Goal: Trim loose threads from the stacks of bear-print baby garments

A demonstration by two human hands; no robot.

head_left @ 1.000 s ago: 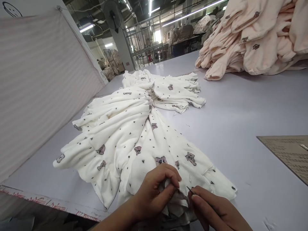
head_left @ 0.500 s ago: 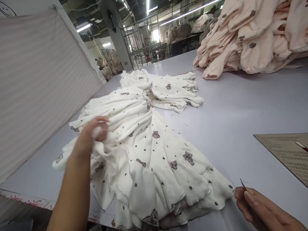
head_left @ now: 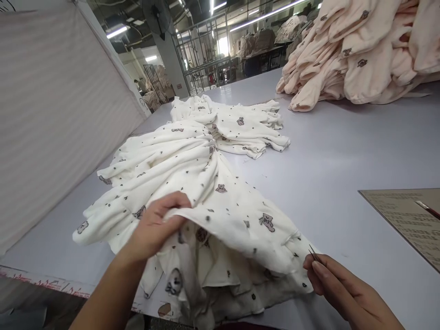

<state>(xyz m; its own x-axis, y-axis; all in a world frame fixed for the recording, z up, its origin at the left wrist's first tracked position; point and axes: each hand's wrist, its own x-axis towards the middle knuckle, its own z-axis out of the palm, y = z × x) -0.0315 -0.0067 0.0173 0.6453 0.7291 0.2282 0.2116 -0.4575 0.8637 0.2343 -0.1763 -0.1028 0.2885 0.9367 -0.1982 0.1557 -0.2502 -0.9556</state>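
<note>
A pile of white fleece fabric pieces [head_left: 240, 201], printed with small bears and tiny marks, lies spread along the table before me. My left hand [head_left: 163, 220] is closed on the edge of the top white fabric piece and holds it up, so folds underneath show. Near the pile's right edge, my right hand [head_left: 338, 284] is closed around thin dark tweezers [head_left: 312, 252]. Their two tips point up and sit slightly apart, with nothing visible between them. The part of the tweezers inside the palm is hidden.
Pink printed fleece pieces [head_left: 343, 64] are heaped at the back right. A printed sheet [head_left: 405, 220] with a red pen [head_left: 428, 209] lies at right. A pale cloth screen [head_left: 62, 114] borders the left side. Metal racks [head_left: 202, 50] stand beyond the table [head_left: 330, 151].
My left hand has moved right and toward me, lifting the top fabric's edge. My right hand, with the tweezers, has shifted left toward the pile.
</note>
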